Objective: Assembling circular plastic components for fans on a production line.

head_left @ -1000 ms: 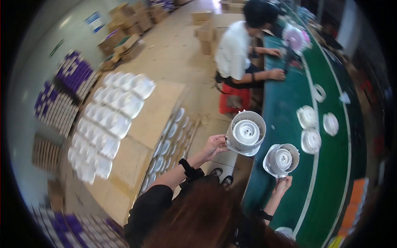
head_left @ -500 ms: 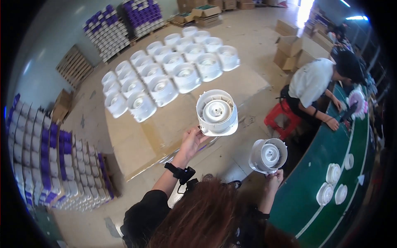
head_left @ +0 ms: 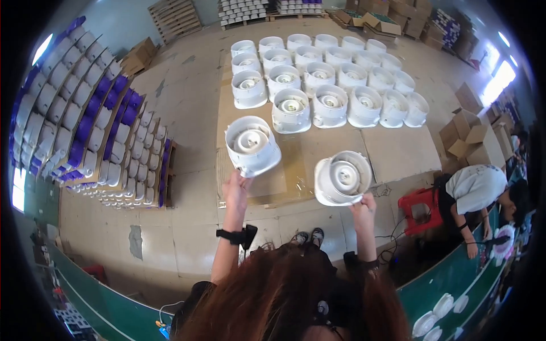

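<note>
Concrete floor [head_left: 187, 113] fills most of the frame, with a cardboard sheet [head_left: 398, 150] at upper centre carrying rows of white round housings [head_left: 330, 68], stacked white and purple parts [head_left: 91, 131] at the left and a seated person [head_left: 475, 190] at the right edge by a green belt [head_left: 455, 278]. At centre the left hand [head_left: 236, 190] is closed on the bottom rim of one housing [head_left: 252, 145], held up over the sheet's near-left corner. Just right of it the right hand [head_left: 363, 206] grips a second housing [head_left: 342, 177] by its lower edge, near the sheet's front edge.
</note>
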`<state>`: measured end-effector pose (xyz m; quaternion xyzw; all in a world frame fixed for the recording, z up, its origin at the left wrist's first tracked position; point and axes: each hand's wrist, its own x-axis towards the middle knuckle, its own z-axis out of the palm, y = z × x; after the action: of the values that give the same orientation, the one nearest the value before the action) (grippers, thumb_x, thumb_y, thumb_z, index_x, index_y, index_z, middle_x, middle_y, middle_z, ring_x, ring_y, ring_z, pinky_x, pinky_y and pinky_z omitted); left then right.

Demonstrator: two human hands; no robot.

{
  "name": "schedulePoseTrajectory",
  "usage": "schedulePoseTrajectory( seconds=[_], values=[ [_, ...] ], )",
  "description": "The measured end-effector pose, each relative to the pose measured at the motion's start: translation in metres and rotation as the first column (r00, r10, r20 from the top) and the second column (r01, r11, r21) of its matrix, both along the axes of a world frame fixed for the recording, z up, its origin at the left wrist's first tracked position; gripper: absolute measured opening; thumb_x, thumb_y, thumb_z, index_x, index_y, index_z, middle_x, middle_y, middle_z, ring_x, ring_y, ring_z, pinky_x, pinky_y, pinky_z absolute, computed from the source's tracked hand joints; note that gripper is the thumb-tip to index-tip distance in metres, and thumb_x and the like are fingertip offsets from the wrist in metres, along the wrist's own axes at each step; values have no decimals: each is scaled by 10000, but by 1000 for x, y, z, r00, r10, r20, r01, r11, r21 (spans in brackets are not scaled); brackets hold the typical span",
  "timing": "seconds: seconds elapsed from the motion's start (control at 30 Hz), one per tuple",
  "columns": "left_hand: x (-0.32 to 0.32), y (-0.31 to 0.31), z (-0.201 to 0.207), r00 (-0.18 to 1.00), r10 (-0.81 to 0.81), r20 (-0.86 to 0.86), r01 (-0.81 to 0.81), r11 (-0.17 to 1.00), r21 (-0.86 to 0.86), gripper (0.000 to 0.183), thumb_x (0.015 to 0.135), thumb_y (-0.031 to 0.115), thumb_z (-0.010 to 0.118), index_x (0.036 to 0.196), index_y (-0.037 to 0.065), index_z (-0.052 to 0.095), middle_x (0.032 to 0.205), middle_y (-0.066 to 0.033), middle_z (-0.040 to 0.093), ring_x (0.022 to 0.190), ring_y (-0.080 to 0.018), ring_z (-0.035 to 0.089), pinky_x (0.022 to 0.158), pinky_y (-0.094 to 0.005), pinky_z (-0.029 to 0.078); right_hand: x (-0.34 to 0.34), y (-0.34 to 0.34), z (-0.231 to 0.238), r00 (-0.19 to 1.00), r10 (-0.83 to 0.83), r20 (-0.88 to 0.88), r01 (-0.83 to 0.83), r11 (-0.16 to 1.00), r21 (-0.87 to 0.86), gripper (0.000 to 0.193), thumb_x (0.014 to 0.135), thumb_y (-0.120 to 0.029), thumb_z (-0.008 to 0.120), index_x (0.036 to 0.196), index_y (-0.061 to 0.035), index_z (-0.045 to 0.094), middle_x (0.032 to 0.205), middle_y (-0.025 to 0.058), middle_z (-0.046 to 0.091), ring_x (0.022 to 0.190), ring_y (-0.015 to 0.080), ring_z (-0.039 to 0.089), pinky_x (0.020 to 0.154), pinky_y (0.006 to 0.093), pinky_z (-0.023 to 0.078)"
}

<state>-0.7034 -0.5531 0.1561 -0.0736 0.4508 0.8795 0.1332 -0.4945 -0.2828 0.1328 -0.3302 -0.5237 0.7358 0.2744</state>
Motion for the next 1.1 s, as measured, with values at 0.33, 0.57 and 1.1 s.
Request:
schedulePoseTrajectory(
  seconds=[0.33,0.57,1.1],
  values=[
    [-109,17,-5,997,79,6,-78,990,-120,300,835,122,510,979,-135,452,964,-190,555,842,-247,590,820,-417,496,-64,-33,4,989,137,48,-128,977,-169,168,791,81,375,807,-77,432,819,21,505,759,120,531,670,305,482],
    [-135,21,-25,999,-41,-10,38,980,-194,318,837,124,503,992,-145,434,952,-176,549,884,-257,577,854,-415,474,-34,11,-8,997,35,63,-29,995,-91,103,817,34,446,813,-69,457,817,32,535,743,97,530,662,290,491],
    [-154,26,-36,980,-192,-49,163,921,-354,337,888,187,421,1061,-102,441,1031,-138,524,978,-225,524,908,-352,435,104,239,-5,925,-380,3,378,921,94,180,749,100,389,746,-73,440,763,19,491,698,113,516,615,233,472]
  ],
)
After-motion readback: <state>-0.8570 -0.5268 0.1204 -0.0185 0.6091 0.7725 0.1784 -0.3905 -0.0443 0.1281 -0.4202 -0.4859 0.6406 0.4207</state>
